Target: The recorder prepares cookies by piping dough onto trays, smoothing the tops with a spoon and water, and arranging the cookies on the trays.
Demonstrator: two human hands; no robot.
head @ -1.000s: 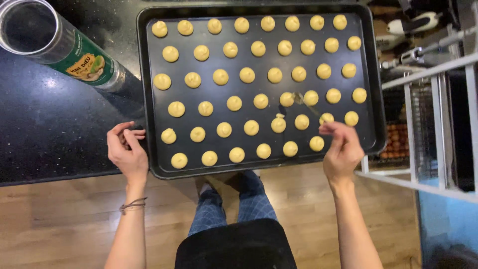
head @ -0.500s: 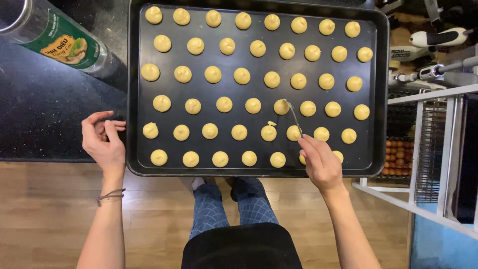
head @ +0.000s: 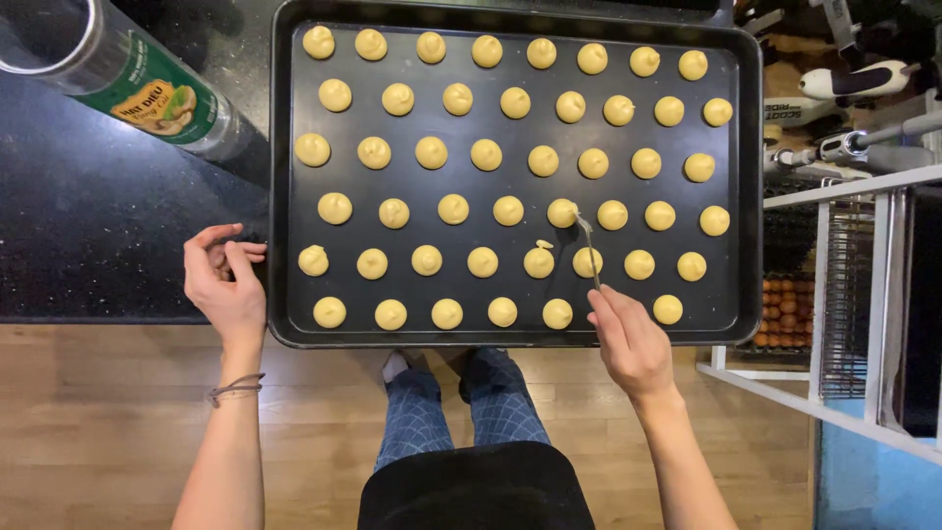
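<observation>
Item: small metal utensil (head: 589, 245), thin and grey, probably a fork or spatula; the tip is too small to tell. It runs up and slightly left from the right hand (head: 633, 344), its far end touching or just over a dough mound (head: 562, 213) in the fourth row of the baking tray (head: 746, 196). The handle end disappears into the fingers.

Right hand: fingers pinched narrow around the utensil's handle, knuckles over the tray's near rim, wrist and forearm trailing back over the wooden floor (head: 118, 432).

Left hand (head: 228, 285): lies at the tray's left near corner, fingers loosely curled and partly spread, fingertips touching or just beside the rim; it holds nothing. A thin band (head: 235, 389) circles that wrist.

Baking tray: dark, rectangular, with a raised rim, resting on a black speckled counter (head: 98, 236) and overhanging its near edge. It carries six rows of small, round, pale yellow dough mounds, evenly spaced, most with a little peak on top. One mound (head: 539, 261) in the fifth row, just left of the utensil, has a small ragged flap lifted at its top.

Surroundings: a shiny metal cylinder with a green label (head: 128, 83) lies on the counter, up and left of the tray. A white wire rack (head: 844, 294) stands to the right. The person's patterned trousers (head: 461, 412) show below the tray.
</observation>
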